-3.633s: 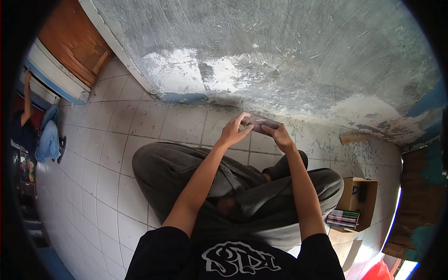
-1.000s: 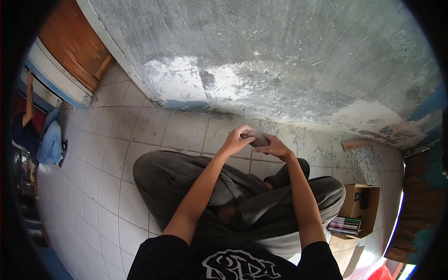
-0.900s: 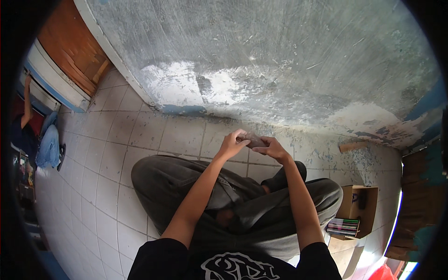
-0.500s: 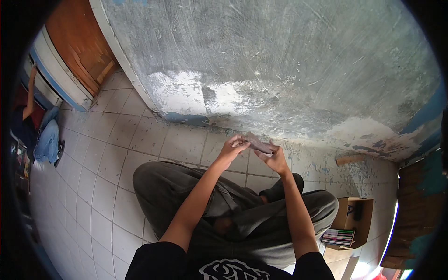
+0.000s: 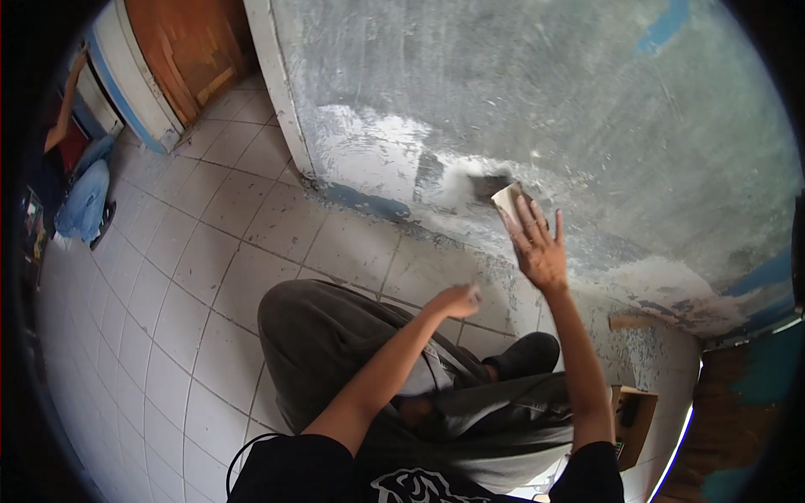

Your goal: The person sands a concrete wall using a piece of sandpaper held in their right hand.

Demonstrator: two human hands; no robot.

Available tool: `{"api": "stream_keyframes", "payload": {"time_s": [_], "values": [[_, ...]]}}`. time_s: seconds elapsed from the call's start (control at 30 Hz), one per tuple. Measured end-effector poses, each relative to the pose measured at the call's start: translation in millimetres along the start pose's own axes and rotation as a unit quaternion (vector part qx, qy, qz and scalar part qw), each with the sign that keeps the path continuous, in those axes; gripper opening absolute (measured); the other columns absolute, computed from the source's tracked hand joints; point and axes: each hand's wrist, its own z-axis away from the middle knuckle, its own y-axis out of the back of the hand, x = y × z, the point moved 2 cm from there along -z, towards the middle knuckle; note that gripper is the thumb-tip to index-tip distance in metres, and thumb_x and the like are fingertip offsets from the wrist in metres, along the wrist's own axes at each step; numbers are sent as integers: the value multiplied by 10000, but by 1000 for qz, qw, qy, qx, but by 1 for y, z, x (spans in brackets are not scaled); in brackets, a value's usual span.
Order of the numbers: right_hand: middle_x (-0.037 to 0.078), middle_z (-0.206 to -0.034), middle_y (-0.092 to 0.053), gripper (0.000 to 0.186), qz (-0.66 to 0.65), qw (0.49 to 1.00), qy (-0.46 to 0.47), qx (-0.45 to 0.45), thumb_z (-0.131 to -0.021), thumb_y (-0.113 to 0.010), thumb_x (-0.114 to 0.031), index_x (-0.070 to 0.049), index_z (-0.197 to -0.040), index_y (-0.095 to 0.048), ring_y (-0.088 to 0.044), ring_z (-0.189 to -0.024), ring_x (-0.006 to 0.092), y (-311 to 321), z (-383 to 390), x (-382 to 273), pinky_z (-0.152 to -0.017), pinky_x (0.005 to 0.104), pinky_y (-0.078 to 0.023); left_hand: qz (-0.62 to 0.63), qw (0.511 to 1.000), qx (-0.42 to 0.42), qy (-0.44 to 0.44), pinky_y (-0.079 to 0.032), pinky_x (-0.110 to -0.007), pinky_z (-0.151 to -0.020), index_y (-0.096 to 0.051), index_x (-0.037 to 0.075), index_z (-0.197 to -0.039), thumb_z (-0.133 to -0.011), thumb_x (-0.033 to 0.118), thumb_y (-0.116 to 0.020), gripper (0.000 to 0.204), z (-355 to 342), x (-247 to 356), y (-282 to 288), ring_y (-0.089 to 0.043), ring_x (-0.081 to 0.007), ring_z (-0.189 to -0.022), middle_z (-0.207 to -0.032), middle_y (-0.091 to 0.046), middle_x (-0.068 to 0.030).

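Note:
My right hand (image 5: 537, 243) lies flat with spread fingers on a folded piece of sandpaper (image 5: 507, 199), pressing it against the lower part of the grey, patchy wall (image 5: 503, 92). The paper's pale back shows past my fingertips; its rough face is hidden. Beside the sandpaper is a dark patch (image 5: 489, 184) on the whitish area of the wall. My left hand (image 5: 458, 300) hovers over my crossed legs, its fingers curled in and slightly blurred, with nothing visible in them.
Paint flakes and dust litter the tiled floor (image 5: 348, 251) along the wall. A brown strip (image 5: 631, 322) lies near the wall at right, with a cardboard box (image 5: 636, 419) by my knee. Far left, another person (image 5: 82, 201) sits near a wooden door (image 5: 197, 50).
Both hands held the sandpaper above the floor. My left hand has let go and drawn back; my right hand has carried the sheet up onto the wall. The view has shifted.

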Motion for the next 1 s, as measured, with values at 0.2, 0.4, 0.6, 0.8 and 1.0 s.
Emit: {"api": "stream_keyframes", "payload": {"time_s": [0.2,0.4,0.6,0.8,1.0], "values": [[-61,-1357,-396,522,59,989,137,7,-816,-572,-256,-296,-1311,-409,-389,-1232,129,-9,-45,19,-1060,437,-258,-172,971,-109,126,-486,-417,-782,-607,76,-1046,-735,118,-536,322,7,24,-7,-597,-302,-972,-1041,-622,-141],[-70,-1337,-433,529,-8,989,149,25,-857,-519,-292,-220,-1355,-358,-367,-1250,87,-27,-96,-28,-1086,423,-175,-172,969,-150,93,-510,-431,-745,-620,70,-1061,-742,106,-545,330,-1,26,-26,-602,-291,-996,-1089,-616,-122],[-63,-1406,-332,568,-5,993,118,-22,-857,-513,-301,-213,-1378,-305,-305,-1288,105,-23,-92,-30,-1096,432,-154,-174,966,-132,138,-496,-414,-780,-614,53,-1046,-732,111,-536,329,1,26,-4,-595,-289,-998,-1063,-617,-145],[-80,-1411,-312,671,127,987,93,-42,-784,-580,-298,-233,-1384,-288,-286,-1288,82,-2,-52,22,-1094,427,-159,-189,964,-110,153,-496,-397,-785,-626,86,-1061,-754,118,-544,320,5,17,1,-593,-264,-1021,-1109,-609,-115],[-96,-1388,-336,769,132,985,67,-92,-717,-632,-434,-237,-1381,-295,-315,-1266,88,14,-14,63,-1077,437,-197,-175,965,-122,156,-496,-396,-779,-618,90,-1076,-759,107,-545,327,6,32,1,-593,-270,-1021,-1122,-606,-101]]}}
